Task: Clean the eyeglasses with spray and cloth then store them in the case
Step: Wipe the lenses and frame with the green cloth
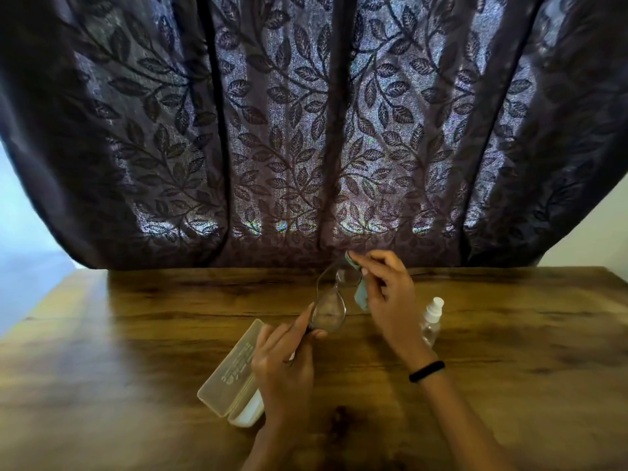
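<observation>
Thin-framed eyeglasses [329, 309] are held up above the wooden table [509, 334], near lens toward me. My left hand [283, 365] grips them at the near lens's edge and temple. My right hand [387, 294] pinches a small light-blue cloth [360, 295] against the far lens. A translucent eyeglass case [231, 370] lies open on the table under my left hand, its white inside showing at the near end. A small clear spray bottle [432, 317] with a white nozzle stands behind my right wrist, partly hidden by it.
A dark curtain [306, 130] with a leaf pattern hangs right behind the table's far edge. The table's left edge [51, 300] angles away toward a bright floor. A black band [426, 371] circles my right wrist.
</observation>
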### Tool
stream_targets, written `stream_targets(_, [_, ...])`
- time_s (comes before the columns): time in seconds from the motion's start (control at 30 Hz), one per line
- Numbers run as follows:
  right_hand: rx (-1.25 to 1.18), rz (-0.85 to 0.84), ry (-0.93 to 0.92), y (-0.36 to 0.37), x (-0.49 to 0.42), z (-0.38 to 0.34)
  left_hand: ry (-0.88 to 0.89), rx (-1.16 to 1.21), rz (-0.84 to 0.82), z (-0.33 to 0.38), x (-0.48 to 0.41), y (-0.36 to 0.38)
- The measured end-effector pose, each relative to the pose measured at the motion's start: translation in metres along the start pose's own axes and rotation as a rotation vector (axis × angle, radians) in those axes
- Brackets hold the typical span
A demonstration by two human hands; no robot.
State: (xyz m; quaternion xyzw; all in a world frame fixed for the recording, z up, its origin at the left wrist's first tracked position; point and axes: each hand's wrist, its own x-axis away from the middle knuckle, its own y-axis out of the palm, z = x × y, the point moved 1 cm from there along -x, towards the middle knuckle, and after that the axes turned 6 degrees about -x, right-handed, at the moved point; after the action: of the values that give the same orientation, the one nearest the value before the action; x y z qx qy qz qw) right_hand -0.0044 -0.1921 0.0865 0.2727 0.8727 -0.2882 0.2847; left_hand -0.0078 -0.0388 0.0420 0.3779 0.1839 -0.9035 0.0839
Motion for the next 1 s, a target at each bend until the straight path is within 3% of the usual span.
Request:
stream_targets(0.33, [-0.113,-0.026,-0.078,0.015,0.027,-0.021,-0.054,0.014,0.046,0.0,-0.007,0.0])
stream_targets(0.63, [0.055,-0.05,-0.171,0.02,0.045,-0.026,-0.023,-0.024,0.099,-0.001,-0.011,0.002])
stream_targets(0.8, [0.009,-0.104,-0.196,0.019,0.059,-0.028,0.003,-0.043,0.126,-0.003,-0.015,0.002])
stream_targets(1.0, [0.075,-0.04,-0.092,0.013,0.041,-0.021,-0.034,-0.031,0.087,0.007,-0.01,0.0])
